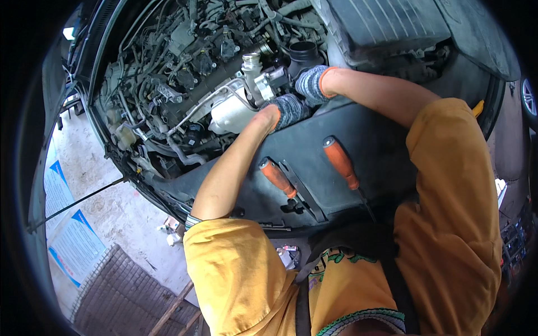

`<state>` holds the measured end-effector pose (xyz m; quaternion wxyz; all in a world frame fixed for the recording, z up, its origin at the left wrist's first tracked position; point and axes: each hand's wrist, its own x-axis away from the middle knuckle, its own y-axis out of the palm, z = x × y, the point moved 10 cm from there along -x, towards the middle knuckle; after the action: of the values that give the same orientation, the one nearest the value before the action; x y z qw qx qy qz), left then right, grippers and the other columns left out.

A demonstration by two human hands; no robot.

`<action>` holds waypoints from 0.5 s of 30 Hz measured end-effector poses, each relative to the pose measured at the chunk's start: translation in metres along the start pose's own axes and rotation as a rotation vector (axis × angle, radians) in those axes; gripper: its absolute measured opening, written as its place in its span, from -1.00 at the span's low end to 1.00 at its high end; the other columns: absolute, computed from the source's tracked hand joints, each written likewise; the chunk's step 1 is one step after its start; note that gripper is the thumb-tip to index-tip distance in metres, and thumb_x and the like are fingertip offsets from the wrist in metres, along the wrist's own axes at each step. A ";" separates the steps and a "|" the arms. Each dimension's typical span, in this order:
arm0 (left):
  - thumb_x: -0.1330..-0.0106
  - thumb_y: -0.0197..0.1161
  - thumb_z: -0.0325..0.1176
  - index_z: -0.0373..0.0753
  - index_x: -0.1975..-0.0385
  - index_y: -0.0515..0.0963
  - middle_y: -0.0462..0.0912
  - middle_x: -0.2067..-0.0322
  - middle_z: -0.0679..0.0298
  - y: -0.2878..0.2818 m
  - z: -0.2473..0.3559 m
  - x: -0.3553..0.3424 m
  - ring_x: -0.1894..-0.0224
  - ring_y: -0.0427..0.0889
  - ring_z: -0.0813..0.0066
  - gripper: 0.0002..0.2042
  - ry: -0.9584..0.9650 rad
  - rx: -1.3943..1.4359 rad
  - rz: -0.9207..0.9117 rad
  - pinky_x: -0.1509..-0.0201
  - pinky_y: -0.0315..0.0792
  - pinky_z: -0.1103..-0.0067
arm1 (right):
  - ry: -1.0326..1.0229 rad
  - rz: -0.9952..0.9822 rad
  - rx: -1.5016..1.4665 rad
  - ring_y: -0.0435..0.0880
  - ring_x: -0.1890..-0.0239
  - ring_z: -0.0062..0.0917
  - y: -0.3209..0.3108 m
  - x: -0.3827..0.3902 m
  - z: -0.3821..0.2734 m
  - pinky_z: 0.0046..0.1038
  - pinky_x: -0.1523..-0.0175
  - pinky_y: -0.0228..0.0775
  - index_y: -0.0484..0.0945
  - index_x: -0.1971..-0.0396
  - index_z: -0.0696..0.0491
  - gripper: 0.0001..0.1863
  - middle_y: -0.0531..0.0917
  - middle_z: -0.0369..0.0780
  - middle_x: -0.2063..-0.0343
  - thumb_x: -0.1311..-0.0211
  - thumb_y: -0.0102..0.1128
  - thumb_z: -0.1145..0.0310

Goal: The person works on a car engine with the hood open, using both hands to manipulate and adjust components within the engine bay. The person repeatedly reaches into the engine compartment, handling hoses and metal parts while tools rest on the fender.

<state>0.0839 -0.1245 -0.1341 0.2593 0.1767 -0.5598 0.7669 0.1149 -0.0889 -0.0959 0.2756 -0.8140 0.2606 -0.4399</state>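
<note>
Both my hands wear grey knitted gloves with orange cuffs and are close together at the front of the engine (204, 67). My left hand (289, 111) is bunched below a silver metal housing with a motor-like block (273, 84). Just right of that block, my right hand (311, 85) is bent downward with its fingers curled in. Whatever the fingertips grip is hidden between the gloves and the parts. A silver heat shield (231, 113) lies left of my left wrist. Behind my right hand stands a black round duct opening (304, 53).
On the dark front panel (305, 151) lie an orange-handled tool (278, 178), a flat dark metal strip (302, 191) and an orange-handled screwdriver (341, 162). A black ribbed box (392, 28) fills the far right. A thin prop rod (78, 205) crosses at left.
</note>
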 end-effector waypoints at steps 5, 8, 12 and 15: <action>-0.26 -0.02 -0.18 -0.24 0.29 0.56 0.58 0.45 0.10 -0.013 -0.012 0.016 0.43 0.54 0.28 -0.71 -0.311 0.592 -0.089 0.27 0.40 0.49 | -0.034 0.022 0.021 0.65 0.20 -0.16 -0.001 0.001 -0.003 -0.24 0.10 0.48 0.65 0.31 0.15 -0.65 0.67 -0.01 0.31 -0.03 0.19 0.17; -0.24 0.00 -0.16 -0.25 0.38 0.55 0.58 0.46 0.07 0.010 -0.021 0.010 0.45 0.52 0.24 -0.71 -0.327 0.825 0.000 0.30 0.38 0.45 | -0.046 0.028 0.052 0.65 0.22 -0.18 -0.001 0.000 -0.005 -0.23 0.12 0.48 0.67 0.33 0.14 -0.68 0.68 -0.02 0.32 -0.03 0.14 0.23; -0.20 0.05 -0.15 -0.26 0.30 0.59 0.61 0.40 0.04 0.026 -0.023 0.007 0.41 0.54 0.23 -0.69 -0.375 0.759 -0.016 0.23 0.41 0.46 | -0.037 -0.002 0.113 0.66 0.23 -0.19 0.005 -0.004 -0.009 -0.23 0.13 0.48 0.67 0.34 0.13 -0.69 0.68 -0.03 0.32 -0.05 0.11 0.22; -0.30 -0.03 -0.23 -0.23 0.21 0.56 0.61 0.31 0.09 -0.021 -0.006 0.025 0.37 0.52 0.28 -0.72 -0.494 0.891 -0.138 0.17 0.41 0.55 | -0.015 0.009 0.084 0.67 0.23 -0.20 0.005 0.003 0.003 -0.22 0.14 0.48 0.68 0.34 0.13 -0.68 0.68 -0.04 0.33 -0.09 0.09 0.22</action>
<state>0.0761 -0.1091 -0.1060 0.0689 0.4826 -0.2103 0.8474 0.1183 -0.0936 -0.0986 0.3135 -0.8038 0.2436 -0.4431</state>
